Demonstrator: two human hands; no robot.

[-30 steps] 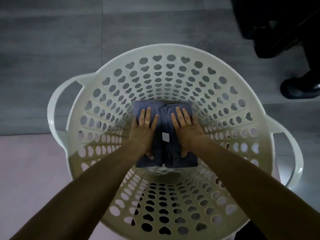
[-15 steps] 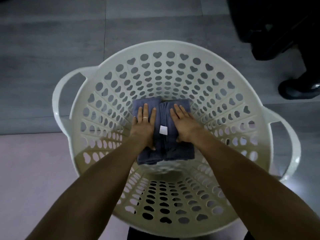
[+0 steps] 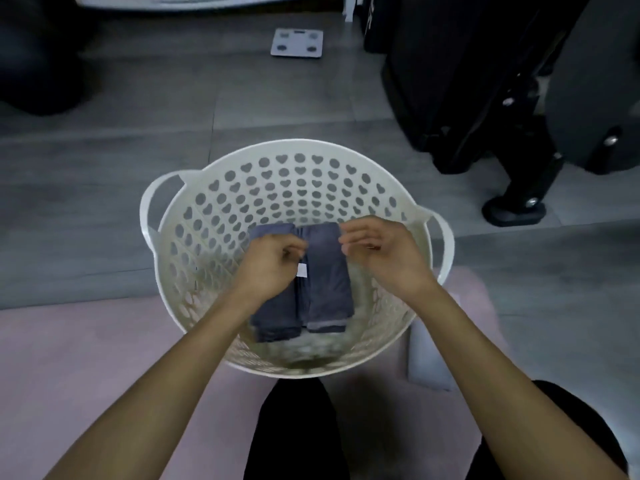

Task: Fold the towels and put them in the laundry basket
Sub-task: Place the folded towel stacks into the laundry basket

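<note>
Two folded blue-grey towels lie side by side on the bottom of the white laundry basket (image 3: 298, 144), which has heart-shaped holes. The left towel (image 3: 277, 318) is partly hidden under my left hand. The right towel (image 3: 329, 282) has a small white label (image 3: 302, 270) on its left edge. My left hand (image 3: 273, 261) hovers over the left towel with loosely curled fingers and holds nothing. My right hand (image 3: 377, 254) hovers beside the right towel, fingers relaxed and empty.
The basket stands on a pink rug (image 3: 86, 358) at the edge of a grey tiled floor. A bathroom scale (image 3: 297, 42) lies farther back. Black equipment with a footed base (image 3: 512, 209) stands at the right. My black-clad legs (image 3: 294, 427) are below the basket.
Both hands lifted off the towels, where they had pressed flat, and now hang above them with curled fingers. The view has pulled back and up from the basket.
</note>
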